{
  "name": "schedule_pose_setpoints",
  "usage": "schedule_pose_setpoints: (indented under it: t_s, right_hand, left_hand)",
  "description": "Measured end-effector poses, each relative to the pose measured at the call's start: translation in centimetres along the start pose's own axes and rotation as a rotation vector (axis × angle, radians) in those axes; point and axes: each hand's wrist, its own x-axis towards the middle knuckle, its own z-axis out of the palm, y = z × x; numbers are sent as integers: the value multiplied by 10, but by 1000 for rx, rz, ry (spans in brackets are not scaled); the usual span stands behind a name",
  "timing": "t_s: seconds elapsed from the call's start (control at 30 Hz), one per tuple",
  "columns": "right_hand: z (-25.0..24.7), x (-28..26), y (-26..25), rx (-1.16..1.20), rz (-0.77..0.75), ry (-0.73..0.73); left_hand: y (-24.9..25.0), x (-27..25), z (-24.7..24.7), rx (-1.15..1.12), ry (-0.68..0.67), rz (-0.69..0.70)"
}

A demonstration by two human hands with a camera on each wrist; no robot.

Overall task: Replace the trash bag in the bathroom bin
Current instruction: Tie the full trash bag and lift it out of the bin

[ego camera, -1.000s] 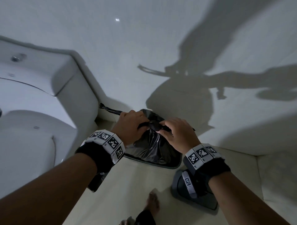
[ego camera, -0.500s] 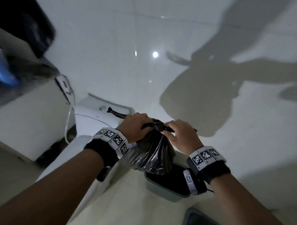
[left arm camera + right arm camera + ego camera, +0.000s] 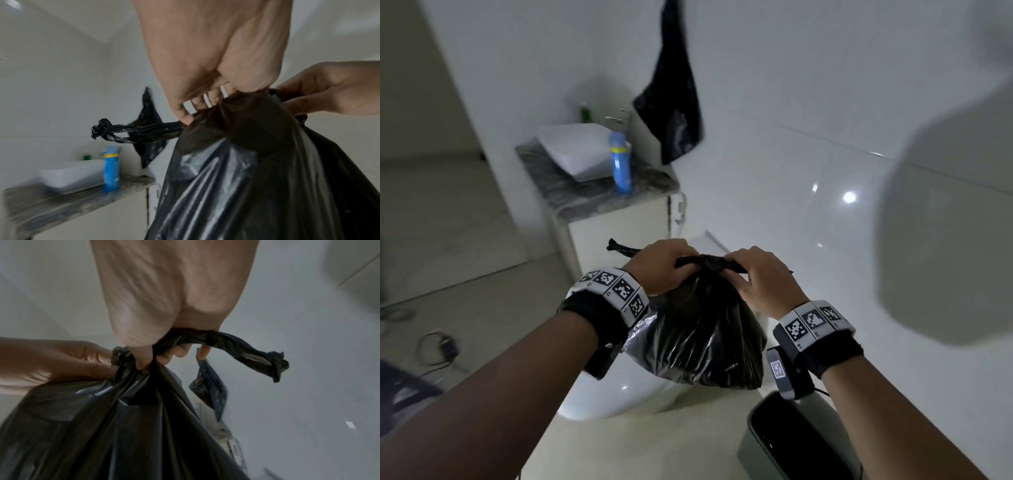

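Note:
A full black trash bag (image 3: 702, 329) hangs in the air between both hands, above the toilet. My left hand (image 3: 659, 265) grips one twisted handle strip (image 3: 135, 130) at the bag's neck. My right hand (image 3: 760, 277) grips the other twisted strip (image 3: 246, 350). The knotted neck (image 3: 705, 262) sits between the two fists. The grey bin (image 3: 794, 442) stands on the floor at the lower right, its inside dark and without a liner that I can see. A second black bag (image 3: 671, 99) hangs on the wall above the vanity.
A white toilet (image 3: 619, 390) sits under the bag. Behind it a vanity (image 3: 599, 195) carries a white basin (image 3: 578, 150) and a blue bottle (image 3: 619, 164). Cables (image 3: 438, 346) lie on the floor at the left. White tiled wall fills the right.
Both hands have lifted the tied bag up out of the bin and higher. The view has swung up and left, so the vanity and hanging bag now show.

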Motion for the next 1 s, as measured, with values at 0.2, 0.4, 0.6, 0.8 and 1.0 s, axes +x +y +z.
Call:
schedule_pose_setpoints:
  t_s: [0.2,0.4,0.6,0.8,1.0]
  right_hand:
    - [24,55,-66,21,-184,-108]
    - [72,114,-124,56,-325,-143]
    - [131,184,-190,78,-427,-185]
    - [192,254,-248,85,-470,-194]
    - [250,317,-284,87,-459,-279]
  left_hand:
    - [-45,-53,-59,57,135,-138]
    - [-109,-92,-106,84,215,-261]
    - [-197,-119,-155,64,237,-344]
    - [-285,-130,-207,100,217,-437]
    - [-366,-130,-236,112,211,-510]
